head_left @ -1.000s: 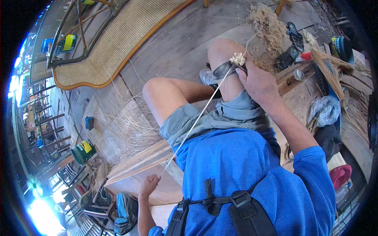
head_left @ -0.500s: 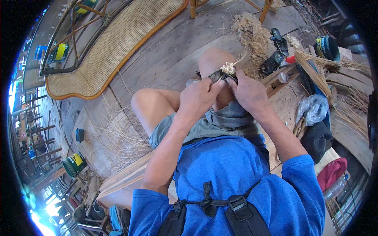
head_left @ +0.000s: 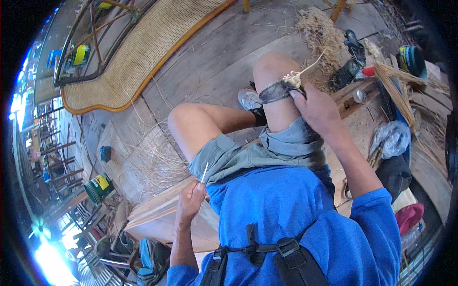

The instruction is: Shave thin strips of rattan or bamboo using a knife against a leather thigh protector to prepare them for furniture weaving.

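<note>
My left hand (head_left: pixel 192 198) is closed on a thin pale cane strip (head_left: pixel 205 172), low by my left hip, one end pointing up past the fingers. My right hand (head_left: pixel 322 108) is at my right knee, fingers curled and thumb pressed to the edge of a dark band (head_left: pixel 275 92) wrapped around the leg. What those fingers grip is hidden. Pale curled shavings (head_left: pixel 292 79) sit on the band beside the fingertips. From them another light strip (head_left: pixel 315 61) sticks out away from me.
A woven cane panel with a wooden rim (head_left: pixel 129 71) stands at the far left. Loose strands (head_left: pixel 155 155) litter the plank floor. Ahead to the right lie a shavings heap (head_left: pixel 322 35) and black sandals (head_left: pixel 352 59). Cane bundles (head_left: pixel 396 90) and a plastic bag (head_left: pixel 391 138) are on the right.
My left hand has left the band at the knee and swung back to my left hip, where a pale strip shows in it. My right hand stays at the band.
</note>
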{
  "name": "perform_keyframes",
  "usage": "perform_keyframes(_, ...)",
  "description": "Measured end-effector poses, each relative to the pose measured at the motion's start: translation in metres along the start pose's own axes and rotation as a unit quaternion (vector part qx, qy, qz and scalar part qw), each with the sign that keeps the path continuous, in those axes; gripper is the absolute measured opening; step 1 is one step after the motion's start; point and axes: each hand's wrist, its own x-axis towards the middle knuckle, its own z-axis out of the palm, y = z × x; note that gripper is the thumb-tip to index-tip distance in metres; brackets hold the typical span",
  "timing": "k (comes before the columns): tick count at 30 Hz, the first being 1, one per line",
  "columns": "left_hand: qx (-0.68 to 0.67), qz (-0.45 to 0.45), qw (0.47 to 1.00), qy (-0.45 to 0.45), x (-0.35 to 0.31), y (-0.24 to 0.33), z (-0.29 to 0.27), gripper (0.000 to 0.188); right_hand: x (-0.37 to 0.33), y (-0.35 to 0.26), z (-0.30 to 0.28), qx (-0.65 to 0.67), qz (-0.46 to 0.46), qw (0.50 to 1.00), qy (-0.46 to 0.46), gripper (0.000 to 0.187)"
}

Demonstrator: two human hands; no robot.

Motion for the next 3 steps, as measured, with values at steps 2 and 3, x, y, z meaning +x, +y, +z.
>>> perform_keyframes(2, -0.215, 0.015, 0.976, -0.004, -0.016, 0.021, 0.010, 0.031, 0.004, 0.013, 0.006, 0.041, -0.034, 0.998, -0.028, 0.051)
perform_keyframes(3, -0.221, 0.013, 0.975, 0.003, -0.020, 0.020, 0.011, 0.031, 0.006, 0.016, 0.006, 0.083, -0.062, 0.993, -0.049, 0.058)
